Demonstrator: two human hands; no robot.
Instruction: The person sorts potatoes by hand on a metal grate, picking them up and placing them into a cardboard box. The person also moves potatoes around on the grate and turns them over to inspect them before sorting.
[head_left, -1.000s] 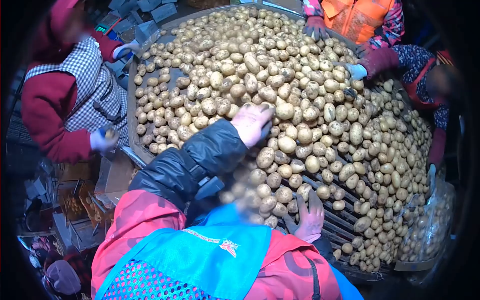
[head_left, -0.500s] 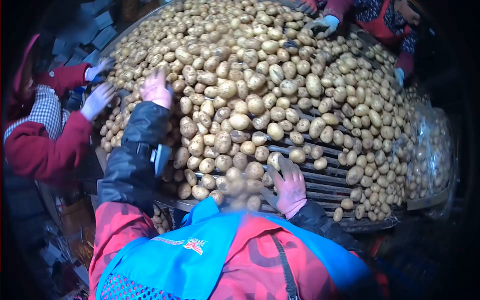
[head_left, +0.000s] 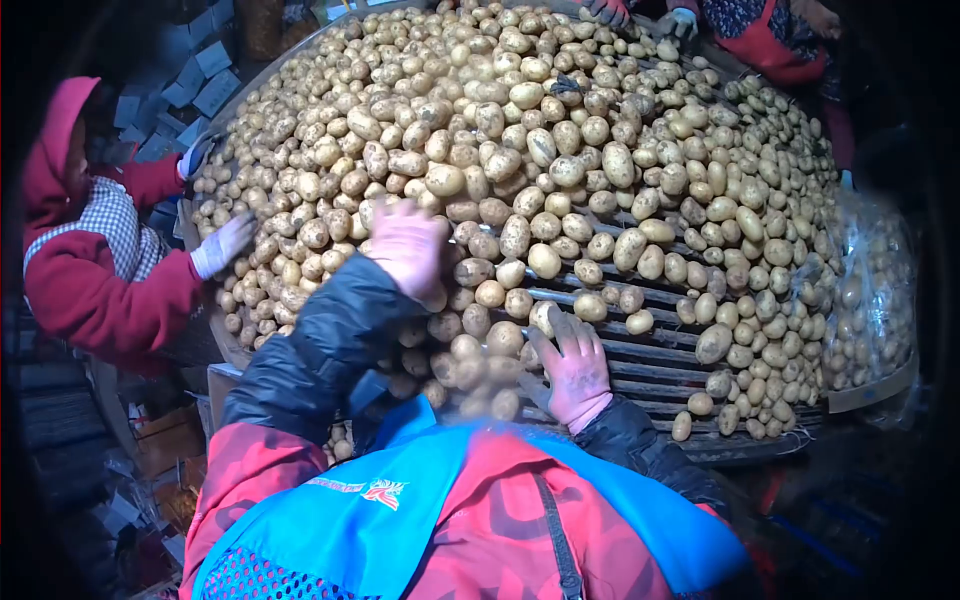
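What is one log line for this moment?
left hand: flat on potatoes | right hand: spread on slatted table beside potato

Slatted sorting table (head_left: 660,365): large, rounded, built of dark parallel bars, with a raised metal rim along its far-left edge. Clear plastic sack (head_left: 872,300): hangs at the table's right edge. Cardboard boxes (head_left: 165,440): stacked on the floor below the near-left corner, beside dim clutter too dark to make out. Grey flat cartons (head_left: 195,85): heaped beyond the far-left edge. Surroundings: dark on every side, no walls or windows visible; light falls mainly on the tabletop.
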